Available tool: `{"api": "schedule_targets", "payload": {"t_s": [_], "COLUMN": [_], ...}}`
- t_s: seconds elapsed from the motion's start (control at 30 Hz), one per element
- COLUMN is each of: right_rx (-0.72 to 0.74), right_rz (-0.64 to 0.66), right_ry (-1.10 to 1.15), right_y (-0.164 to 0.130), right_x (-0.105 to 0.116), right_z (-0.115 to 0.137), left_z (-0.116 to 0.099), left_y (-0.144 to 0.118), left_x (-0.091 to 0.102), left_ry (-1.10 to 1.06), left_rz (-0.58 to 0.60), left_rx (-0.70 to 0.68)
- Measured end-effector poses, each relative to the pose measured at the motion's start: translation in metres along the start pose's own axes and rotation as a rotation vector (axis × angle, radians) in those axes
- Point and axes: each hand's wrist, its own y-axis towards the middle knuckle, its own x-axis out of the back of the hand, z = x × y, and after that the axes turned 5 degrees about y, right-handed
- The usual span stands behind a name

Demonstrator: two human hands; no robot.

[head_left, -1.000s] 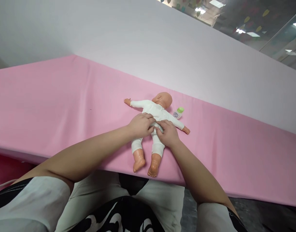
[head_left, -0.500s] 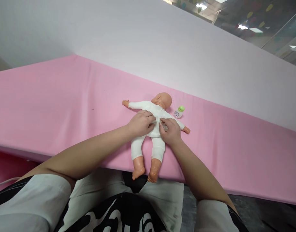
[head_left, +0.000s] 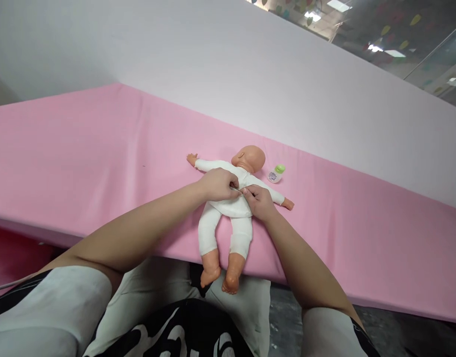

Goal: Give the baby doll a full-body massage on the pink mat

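A baby doll [head_left: 229, 209] in a white cloth suit lies on the pink padded surface, arms spread, its bare feet past the front edge. Its head [head_left: 253, 157] points away from me and no face shows. Over the middle of the torso, my left hand [head_left: 220, 184] is closed in a pinch on the doll's white cloth. Close beside it, my right hand [head_left: 260, 202] also pinches the cloth, fingertips nearly meeting the left ones. A thin raised edge of fabric shows between them; details there are too small to make out.
To the right of the doll's head lies a small clear bottle [head_left: 276, 174] with a green cap. The pink padded surface [head_left: 361, 233] runs along a white wall [head_left: 198, 59]. Behind the wall's top edge is a glass pane [head_left: 384, 44].
My hands have come together over the torso, and their fingers have closed on the cloth. The doll's legs and feet have shifted slightly left and toward me.
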Motion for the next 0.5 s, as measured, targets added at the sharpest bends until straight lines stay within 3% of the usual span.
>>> {"api": "schedule_targets", "payload": {"t_s": [0.07, 0.27, 0.5], "right_rx": [0.008, 0.099, 0.054], "right_rz": [-0.038, -0.211, -0.103], "right_ry": [-0.046, -0.245, -0.216], "right_y": [-0.001, -0.006, -0.001], "right_x": [-0.002, -0.010, -0.010], "right_z": [0.000, -0.005, -0.011], "left_z": [-0.004, -0.009, -0.003], "left_y": [-0.002, -0.005, 0.000], "left_x": [-0.006, -0.027, -0.027], "left_ry": [0.052, 0.256, 0.239], "left_rz": [-0.086, -0.322, -0.193], "left_rx": [-0.001, -0.208, -0.177]}}
